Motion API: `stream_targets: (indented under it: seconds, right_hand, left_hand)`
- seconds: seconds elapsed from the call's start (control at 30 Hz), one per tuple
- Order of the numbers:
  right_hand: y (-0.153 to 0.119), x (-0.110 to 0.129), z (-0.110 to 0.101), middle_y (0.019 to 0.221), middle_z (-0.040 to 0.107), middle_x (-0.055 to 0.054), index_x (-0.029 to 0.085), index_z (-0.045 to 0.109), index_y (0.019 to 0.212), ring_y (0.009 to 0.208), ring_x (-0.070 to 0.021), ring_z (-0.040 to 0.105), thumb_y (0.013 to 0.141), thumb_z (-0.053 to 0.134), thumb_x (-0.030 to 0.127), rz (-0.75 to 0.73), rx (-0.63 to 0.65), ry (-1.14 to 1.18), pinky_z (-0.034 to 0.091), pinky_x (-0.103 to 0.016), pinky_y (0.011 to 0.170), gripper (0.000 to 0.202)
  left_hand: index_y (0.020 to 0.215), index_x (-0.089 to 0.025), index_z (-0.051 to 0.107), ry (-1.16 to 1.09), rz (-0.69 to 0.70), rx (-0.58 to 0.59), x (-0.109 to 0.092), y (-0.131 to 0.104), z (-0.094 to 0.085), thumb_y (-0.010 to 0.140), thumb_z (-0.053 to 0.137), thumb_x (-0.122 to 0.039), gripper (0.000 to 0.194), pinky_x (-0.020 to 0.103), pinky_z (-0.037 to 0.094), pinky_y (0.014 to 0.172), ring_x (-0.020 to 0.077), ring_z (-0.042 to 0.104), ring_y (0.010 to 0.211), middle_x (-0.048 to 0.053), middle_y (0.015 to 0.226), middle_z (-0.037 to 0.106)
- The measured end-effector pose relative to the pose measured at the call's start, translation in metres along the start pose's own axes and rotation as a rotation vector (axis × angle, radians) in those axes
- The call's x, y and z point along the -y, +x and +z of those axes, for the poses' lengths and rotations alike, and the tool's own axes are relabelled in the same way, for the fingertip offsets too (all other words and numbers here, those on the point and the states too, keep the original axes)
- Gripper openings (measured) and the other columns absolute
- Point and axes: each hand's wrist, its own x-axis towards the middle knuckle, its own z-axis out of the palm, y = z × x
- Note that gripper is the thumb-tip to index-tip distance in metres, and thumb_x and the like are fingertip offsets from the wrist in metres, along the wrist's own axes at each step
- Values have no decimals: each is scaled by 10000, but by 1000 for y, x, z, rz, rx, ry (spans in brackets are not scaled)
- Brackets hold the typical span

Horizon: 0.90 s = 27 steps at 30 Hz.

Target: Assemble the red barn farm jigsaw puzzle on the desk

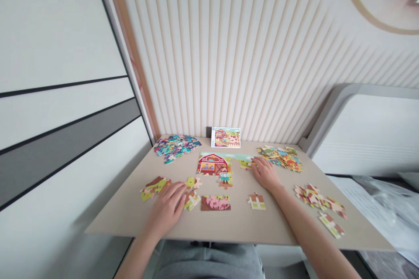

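L hand (168,207) flat, fingers spread, tips on loose puzzle pieces (191,198) at lower-centre frame. R hand (266,173) fingers loosely open, touching green piece (245,164) by barn section (214,164), centre tabletop (235,222).

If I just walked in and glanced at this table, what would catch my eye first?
Probably the half-built farm puzzle with its red barn, mid-table, and the small reference picture propped against the ribbed wall behind it. The right hand rests at the puzzle's right edge, the left hand lies flat on loose pieces near the front. Bright piles of pieces sit at both far corners.
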Motion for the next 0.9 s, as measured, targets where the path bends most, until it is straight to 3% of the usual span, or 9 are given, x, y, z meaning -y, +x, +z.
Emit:
stream_targets:
  seconds: [0.23, 0.57, 0.8, 0.9]
  right_hand:
    - [-12, -15, 0, 1350, 643, -102, 245, 680, 1291, 1284, -311, 538, 1035, 320, 509, 39, -28, 111, 388, -504, 1131, 515]
    - [-8, -28, 4, 1247, 700, -107, 219, 733, 1135, 1169, -285, 622, 1033, 329, 529, 38, -47, 203, 463, -440, 1067, 519]
    - [-8, -23, 1, 1219, 713, -105, 230, 752, 1107, 1151, -293, 637, 1028, 309, 544, 73, -31, 214, 480, -437, 1044, 549]
    - [-8, -23, 1, 1227, 710, -102, 231, 760, 1099, 1152, -287, 636, 1024, 318, 544, 74, -30, 216, 477, -428, 1049, 546]
  left_hand:
    - [1326, -278, 626, -61, -30, 68, -12, 3, -10, 1022, 459, -309, 349, 437, 496, 1105, 254, 585, 1278, 65, 1331, 646]
    - [1202, -275, 689, -92, 8, 98, -17, 3, -16, 1032, 445, -280, 297, 413, 496, 1089, 233, 601, 1234, 53, 1240, 678]
    - [1267, -269, 643, -30, -39, 29, -4, 10, -10, 1036, 423, -270, 319, 472, 423, 1163, 254, 553, 1316, 65, 1332, 647]
    - [1341, -265, 606, 24, -58, 21, 5, 21, -6, 1012, 492, -342, 357, 523, 402, 1170, 292, 559, 1313, 85, 1353, 649]
